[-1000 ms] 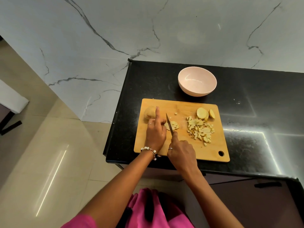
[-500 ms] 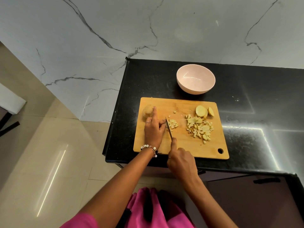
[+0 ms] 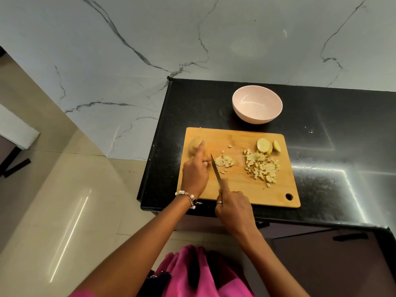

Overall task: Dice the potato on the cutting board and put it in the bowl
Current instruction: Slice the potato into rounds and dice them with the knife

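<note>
Step in hand: dicing, mid-way. The right hand (image 3: 233, 207) has its grip clamped round the handle of a knife (image 3: 216, 169), forefinger laid along the top, blade pointing to the far side with the tip near the left hand's fingers. The left hand (image 3: 195, 175) rests on the cutting board (image 3: 235, 189), fingers curled over something at the blade's left; what's under them can't be seen, prob. a slice. Its forefinger stretches far-left and touches an uncut potato chunk (image 3: 194, 143) at the board's far-left corner.

Just right of the blade sits a small heap of fresh dice (image 3: 225, 161). Further right, a bigger pile of dice (image 3: 262, 168), w/ a few flat bits not yet fully cut. At the far-right corner lie 2 thick potato slices (image 3: 268, 145), leaning on each other.

The bowl (image 3: 257, 107) stands on the black worktop (image 3: 321, 146) just beyond the board's far edge, nothing in it.

Next move, as a guess: more cuts on the piece under the left hand, fingers tucked back from the edge, then the chunk and the 2 slices. Transfer to the bowl not yet begun.

Count: 1 knife, 1 board, 1 bowl, 1 uncut chunk, 2 slices, 2 heaps of dice, plus a couple of stray cubes.
</note>
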`<state>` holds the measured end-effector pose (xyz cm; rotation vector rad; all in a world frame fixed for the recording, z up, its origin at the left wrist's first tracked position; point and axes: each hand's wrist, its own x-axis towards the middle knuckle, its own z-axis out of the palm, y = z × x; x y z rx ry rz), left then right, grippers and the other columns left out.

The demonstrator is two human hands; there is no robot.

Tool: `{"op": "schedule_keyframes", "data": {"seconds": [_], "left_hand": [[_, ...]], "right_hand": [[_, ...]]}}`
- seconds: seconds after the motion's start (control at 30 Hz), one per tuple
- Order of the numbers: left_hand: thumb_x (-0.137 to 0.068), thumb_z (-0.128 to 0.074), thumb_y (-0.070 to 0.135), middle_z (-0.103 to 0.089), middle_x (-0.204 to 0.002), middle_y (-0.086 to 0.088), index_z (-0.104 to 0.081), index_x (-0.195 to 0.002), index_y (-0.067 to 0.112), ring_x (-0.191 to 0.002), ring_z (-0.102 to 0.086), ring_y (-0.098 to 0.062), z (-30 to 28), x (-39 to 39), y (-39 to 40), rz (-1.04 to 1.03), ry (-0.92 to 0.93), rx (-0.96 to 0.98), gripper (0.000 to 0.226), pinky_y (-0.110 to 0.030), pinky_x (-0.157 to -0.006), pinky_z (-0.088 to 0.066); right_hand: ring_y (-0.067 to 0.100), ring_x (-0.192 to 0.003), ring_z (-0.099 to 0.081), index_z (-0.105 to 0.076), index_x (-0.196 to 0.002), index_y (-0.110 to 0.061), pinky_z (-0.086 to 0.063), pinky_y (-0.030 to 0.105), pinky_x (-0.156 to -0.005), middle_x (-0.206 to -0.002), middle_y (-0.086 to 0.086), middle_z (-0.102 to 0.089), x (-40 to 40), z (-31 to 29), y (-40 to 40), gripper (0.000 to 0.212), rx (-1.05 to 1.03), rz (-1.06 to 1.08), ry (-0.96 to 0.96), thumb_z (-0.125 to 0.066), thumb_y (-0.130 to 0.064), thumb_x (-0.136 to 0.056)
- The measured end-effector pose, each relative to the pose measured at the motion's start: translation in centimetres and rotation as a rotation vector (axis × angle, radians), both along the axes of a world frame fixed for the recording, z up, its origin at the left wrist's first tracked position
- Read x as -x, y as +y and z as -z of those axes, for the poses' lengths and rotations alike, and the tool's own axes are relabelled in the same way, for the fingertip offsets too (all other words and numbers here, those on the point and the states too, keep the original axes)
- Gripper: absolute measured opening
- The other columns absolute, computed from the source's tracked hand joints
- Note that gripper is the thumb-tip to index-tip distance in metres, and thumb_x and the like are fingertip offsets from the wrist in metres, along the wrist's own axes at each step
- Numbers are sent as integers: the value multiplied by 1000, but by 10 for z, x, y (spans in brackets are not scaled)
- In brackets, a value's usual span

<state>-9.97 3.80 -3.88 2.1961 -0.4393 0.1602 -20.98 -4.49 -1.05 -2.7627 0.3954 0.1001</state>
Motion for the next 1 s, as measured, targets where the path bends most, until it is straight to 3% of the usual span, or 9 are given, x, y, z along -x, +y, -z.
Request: {"op": "schedule_keyframes", "data": {"seconds": [0.2, 0.37, 0.53, 0.63, 0.73, 0.87, 1.0], "left_hand": [[-88, -50, -3, -71, -101, -7, -35, -142, 10, -89, -66, -20, -1, 2, 2, 1, 37, -8, 57, -32, -82, -54], [-89, -47, -4, -70, -104, -3, -37, -141, 12, -90, -66, -17, 3, -2, 2, -18, 69, -11, 56, -32, -83, -53], [-89, -48, -6, -70, -106, -2, -37, -141, 11, -93, -65, -15, 5, -2, 2, -24, 69, -1, 56, -19, -83, -48], [-88, -48, -8, -70, -106, -3, -37, -141, 11, -91, -65, -15, 4, -3, 2, -10, 71, 12, 57, -18, -81, -49], [-86, -48, -10, -69, -106, -4, -37, -141, 11, -90, -66, -15, 4, -2, 4, 7, 68, 23, 59, -22, -82, -52], [-86, -48, -10, -69, -107, -6, -36, -141, 11, -93, -66, -15, 4, -2, 4, 13, 74, 27, 60, -24, -84, -53], [-87, -46, -9, -69, -107, -5, -37, -141, 10, -93, -65, -15, 5, -2, 4, 10, 59, 25, 58, -17, -83, -48]], "right_hand": [[34, -70, -60, -18, -147, 0, -34, 34, -53, -83, 16, -63, -7, 22, 5, 62, 74, 30, -38, -35, -7, -88], [34, -75, -60, -13, -148, -2, -37, 35, -56, -89, 14, -64, 1, 20, -10, 62, 81, 100, -22, -33, -8, -90], [32, -79, -59, -13, -149, -6, -34, 33, -58, -92, 13, -62, 6, 15, -31, 61, 102, 176, 7, -33, -10, -92], [32, -78, -59, -16, -149, -7, -34, 33, -59, -89, 13, -64, 6, 10, -38, 59, 73, 188, -37, -34, -13, -93], [31, -70, -59, -20, -149, -9, -36, 36, -57, -82, 12, -65, 6, 4, -35, 54, 9, 140, -94, -33, -16, -97], [31, -78, -59, -16, -149, -13, -35, 35, -58, -90, 12, -64, 14, 6, -17, 55, -20, 0, 17, -34, -20, -98], [31, -79, -60, -13, -150, -13, -34, 34, -58, -91, 11, -64, 17, 11, -28, 57, 54, 78, 32, -33, -19, -97]]}}
